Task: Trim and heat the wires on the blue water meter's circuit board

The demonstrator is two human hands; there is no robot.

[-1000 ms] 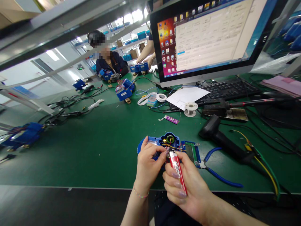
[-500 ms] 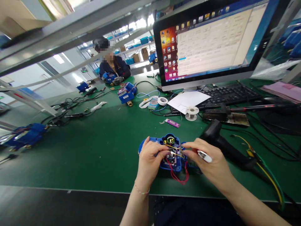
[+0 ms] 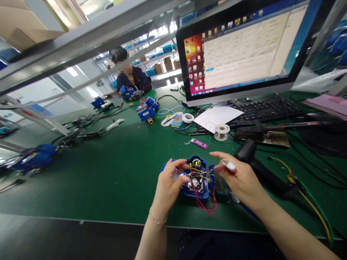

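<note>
A blue housing (image 3: 203, 191) lies on the green table near its front edge, its inside showing yellow and white wires, a round part at the top and a loop of red wire (image 3: 202, 206) hanging out. At its left side is my left hand (image 3: 169, 182), thumb and index finger apart, with nothing between them. To the right of the housing, my right hand (image 3: 238, 177) is raised with its index finger stretched out. A white and red pen-like tool (image 3: 229, 166) is held in that hand against the palm.
Behind the housing lie a purple-labelled strip (image 3: 199, 143), a solder spool (image 3: 221, 132), white paper (image 3: 218, 117) and a tape roll (image 3: 188, 118). A black scanner (image 3: 262, 169) is at right, below the keyboard (image 3: 265, 110) and monitor (image 3: 244, 54). Across the table, a person (image 3: 132, 81) handles a blue unit.
Both hands have let go of the yellow wires and moved apart. My left thumb and index finger have opened, and my right index finger has lifted away from the housing.
</note>
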